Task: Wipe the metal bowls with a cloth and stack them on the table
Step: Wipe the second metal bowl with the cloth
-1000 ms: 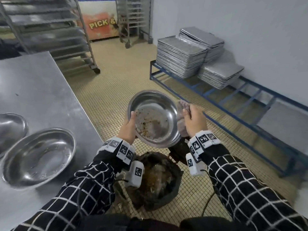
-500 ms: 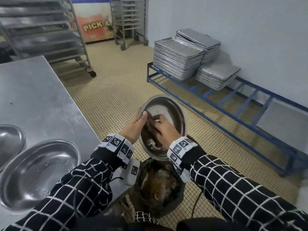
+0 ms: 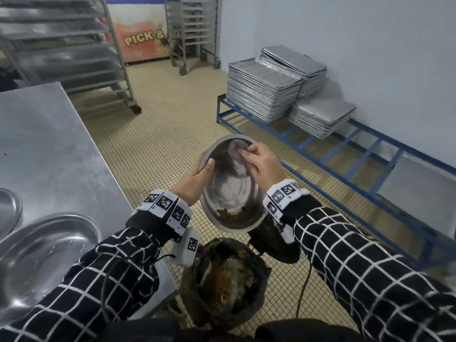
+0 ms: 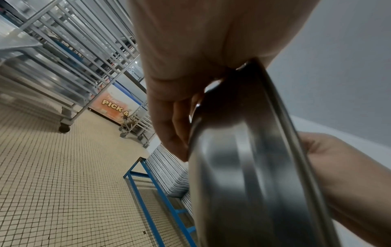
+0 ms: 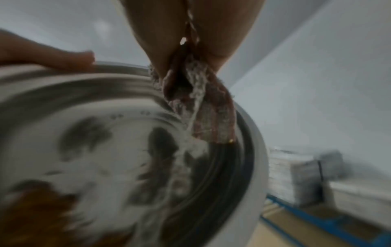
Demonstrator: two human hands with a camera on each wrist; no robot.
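Note:
A metal bowl is tilted over a black-lined bin, brown food scraps gathered at its low edge. My left hand grips the bowl's left rim, thumb inside and fingers behind. My right hand holds a crumpled pinkish cloth against the bowl's upper inside wall. In the right wrist view the cloth hangs from the fingers onto the bowl. Two more metal bowls lie on the steel table, one large and one cut off at the left edge.
The steel table fills the left. The bin stands on the tiled floor under the bowl. A blue floor rack with stacks of metal trays runs along the right wall. Wheeled tray racks stand at the back.
The right hand brought the cloth from the bowl's right rim into the bowl and has now swept up to the upper wall. The bowl tilted steeper; scraps slid to the low edge.

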